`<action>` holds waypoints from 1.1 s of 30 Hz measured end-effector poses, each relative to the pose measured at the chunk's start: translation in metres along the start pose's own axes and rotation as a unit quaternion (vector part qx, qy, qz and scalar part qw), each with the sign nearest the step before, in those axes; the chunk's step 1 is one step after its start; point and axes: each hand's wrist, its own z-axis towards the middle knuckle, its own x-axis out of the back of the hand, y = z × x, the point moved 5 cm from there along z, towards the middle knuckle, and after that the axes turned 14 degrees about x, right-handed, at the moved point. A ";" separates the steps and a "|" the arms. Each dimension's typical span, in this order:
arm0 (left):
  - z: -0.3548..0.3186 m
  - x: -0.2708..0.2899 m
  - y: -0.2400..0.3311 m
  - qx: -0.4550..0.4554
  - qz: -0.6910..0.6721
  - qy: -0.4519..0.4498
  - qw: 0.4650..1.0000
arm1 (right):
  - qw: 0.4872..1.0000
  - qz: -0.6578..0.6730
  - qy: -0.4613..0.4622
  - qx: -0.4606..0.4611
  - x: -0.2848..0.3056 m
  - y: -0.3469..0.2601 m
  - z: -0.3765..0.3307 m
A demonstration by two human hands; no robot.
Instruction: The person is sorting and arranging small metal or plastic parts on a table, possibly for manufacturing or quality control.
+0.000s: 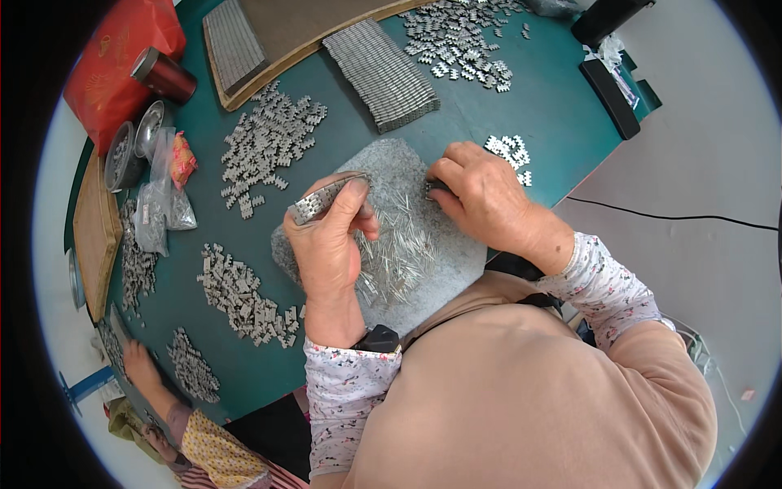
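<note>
Two bare hands work over a grey felt mat (454,261) in the middle of the frame. Left hand (327,244): its grip is curled closely around a strip of interlocked metal links (320,202), thumb on top, the strip held aslant above the mat's left part. Right hand (493,191): its grip is pinched, thumb against fingers, on a small dark piece (437,187) at the mat's upper right edge; fingers mostly hide it, so its exact kind cannot be told. Between the hands there is a gap, and below it a scatter of thin metal pins (395,257) covers the mat's centre, leaving a bare margin along its right side. The mat's lower edge runs up to the person's body.

On the green table (481,110), loose links (267,143) lie left of the mat's top, with another heap of links (236,285) at left centre, near the left forearm. A block of stacked link strips (381,73) stands at upper centre. Bare table opens right of that block, toward the slanting right edge, where a black oblong case (609,99) lies. Small links (509,151) sit just above the right hand, narrowing its room there.
</note>
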 end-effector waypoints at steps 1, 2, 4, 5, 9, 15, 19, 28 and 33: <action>0.000 -0.001 -0.001 0.002 0.008 -0.008 1.000 | 1.000 -0.021 0.001 0.005 -0.001 -0.002 0.001; 0.000 -0.002 -0.001 0.002 0.009 -0.008 1.000 | 1.000 -0.021 0.002 0.005 -0.002 -0.003 0.002; -0.001 -0.005 -0.003 0.009 0.042 0.000 0.999 | 1.000 -0.022 -0.001 0.012 -0.004 -0.005 0.004; -0.001 -0.005 -0.003 0.008 0.043 0.000 0.999 | 1.000 -0.021 0.000 0.012 -0.005 -0.004 0.003; -0.002 -0.007 -0.006 0.020 0.057 -0.022 0.998 | 0.988 0.149 0.051 0.004 -0.002 -0.003 0.009; -0.001 -0.007 -0.008 0.042 0.045 -0.050 0.997 | 0.952 0.277 0.130 -0.001 0.003 -0.010 0.024; -0.002 -0.007 -0.006 0.037 0.050 -0.061 0.996 | 0.947 0.285 0.150 0.002 0.004 -0.012 0.028; -0.006 -0.011 -0.001 0.002 0.096 -0.037 0.995 | 0.940 0.314 0.135 -0.010 0.004 -0.012 0.029; -0.007 -0.012 0.001 -0.022 0.105 -0.041 0.993 | 0.930 0.350 0.105 -0.047 0.004 -0.010 0.032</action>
